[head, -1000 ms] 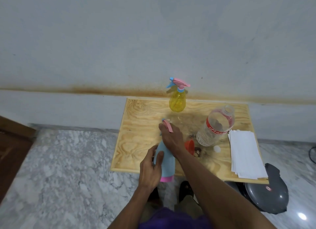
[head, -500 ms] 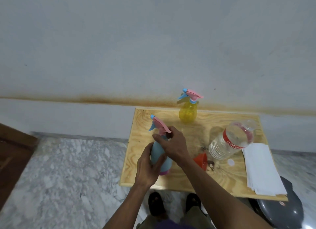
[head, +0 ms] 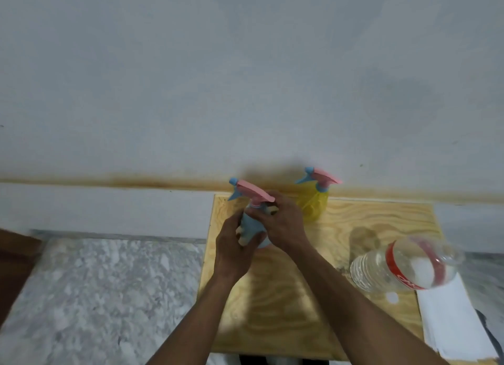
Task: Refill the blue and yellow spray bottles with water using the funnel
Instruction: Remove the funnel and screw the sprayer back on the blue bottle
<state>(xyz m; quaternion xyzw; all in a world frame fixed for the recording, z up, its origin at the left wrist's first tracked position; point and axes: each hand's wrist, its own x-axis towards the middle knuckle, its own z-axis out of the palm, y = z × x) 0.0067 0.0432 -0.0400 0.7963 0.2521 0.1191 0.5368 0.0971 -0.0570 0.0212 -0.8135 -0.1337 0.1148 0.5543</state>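
Observation:
The blue spray bottle (head: 252, 223) with a pink trigger head is held upright above the wooden board's (head: 368, 223) left part. My left hand (head: 234, 250) wraps its body from the left. My right hand (head: 283, 223) grips its neck just below the pink head. The yellow spray bottle (head: 316, 201) stands at the board's back edge by the wall, just behind my right hand. A clear water bottle (head: 401, 266) with a red label lies on its side at the right. The funnel is hidden from view.
A white bottle cap (head: 392, 297) lies on the board near the water bottle. A stack of white paper (head: 452, 323) sits at the board's right edge. Marble floor (head: 95, 296) spreads to the left, and a wall rises right behind the board.
Both hands have raised the blue bottle from a tilted position near the front edge to upright, farther back on the board. The camera has moved closer.

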